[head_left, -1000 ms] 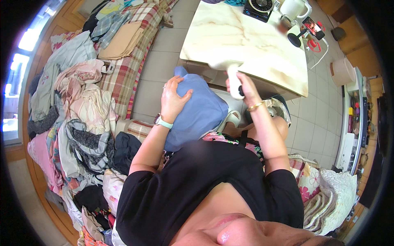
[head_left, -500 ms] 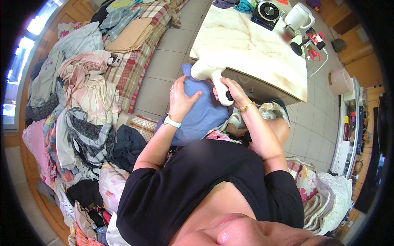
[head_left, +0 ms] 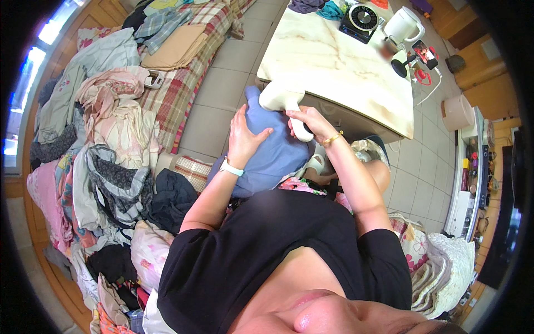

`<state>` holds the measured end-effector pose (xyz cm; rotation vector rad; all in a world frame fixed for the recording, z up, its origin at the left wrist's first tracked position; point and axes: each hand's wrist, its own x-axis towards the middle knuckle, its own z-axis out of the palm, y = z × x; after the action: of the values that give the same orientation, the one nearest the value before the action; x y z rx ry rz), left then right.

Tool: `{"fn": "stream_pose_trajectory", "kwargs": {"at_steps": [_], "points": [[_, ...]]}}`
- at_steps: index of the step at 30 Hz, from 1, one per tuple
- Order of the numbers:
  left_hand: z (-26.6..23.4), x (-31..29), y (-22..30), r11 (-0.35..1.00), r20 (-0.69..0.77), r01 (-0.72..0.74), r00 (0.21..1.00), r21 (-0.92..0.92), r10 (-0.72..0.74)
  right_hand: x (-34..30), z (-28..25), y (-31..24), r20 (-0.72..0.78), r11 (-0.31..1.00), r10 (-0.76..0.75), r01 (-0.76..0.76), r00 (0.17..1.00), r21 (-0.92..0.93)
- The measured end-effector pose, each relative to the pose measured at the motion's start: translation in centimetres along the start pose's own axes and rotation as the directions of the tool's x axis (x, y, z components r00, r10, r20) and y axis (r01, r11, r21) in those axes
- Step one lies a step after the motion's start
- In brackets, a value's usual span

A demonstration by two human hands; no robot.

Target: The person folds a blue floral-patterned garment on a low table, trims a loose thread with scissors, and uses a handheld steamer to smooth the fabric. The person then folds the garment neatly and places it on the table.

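A blue cloth garment (head_left: 272, 158) is spread across my lap, its far corner rising near the table edge. My left hand (head_left: 243, 138) lies flat on its left side, fingers stretched and thumb apart. My right hand (head_left: 314, 123) is wrapped around the handle of a white handheld appliance (head_left: 282, 97) with a broad rounded head. That head rests against or just over the garment's far part; exact contact cannot be told. Whether it is a fabric shaver or a steamer does not show. Its underside is hidden.
A marble-patterned table (head_left: 328, 61) stands ahead, bearing a black round-dialled device (head_left: 361, 23), a white kettle (head_left: 404, 25) and a phone on a stand (head_left: 424, 54). Heaped clothes (head_left: 119, 128) cover the left side. Folded quilted cloth (head_left: 445, 273) lies at the right.
My right thumb has shifted up the handle, and the black spot on the handle is now out of sight. The left hand keeps its place on the garment. The whole view has shifted slightly.
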<state>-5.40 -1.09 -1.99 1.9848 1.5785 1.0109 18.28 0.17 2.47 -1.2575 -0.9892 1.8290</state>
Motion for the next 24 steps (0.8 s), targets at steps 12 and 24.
{"fn": "stream_pose_trajectory", "kwargs": {"at_steps": [12,24], "points": [[0.1,-0.1,-0.3,1.000,-0.008,-0.007,1.000,-0.009,0.007,1.1,0.1,-0.3,-0.054,0.951,-0.092,0.072,0.994,-0.300],[0.3,-0.1,-0.6,1.000,-0.019,-0.005,1.000,0.002,0.005,0.0,-0.1,-1.8,-0.054,0.998,-0.051,0.049,0.997,-0.045]]}}
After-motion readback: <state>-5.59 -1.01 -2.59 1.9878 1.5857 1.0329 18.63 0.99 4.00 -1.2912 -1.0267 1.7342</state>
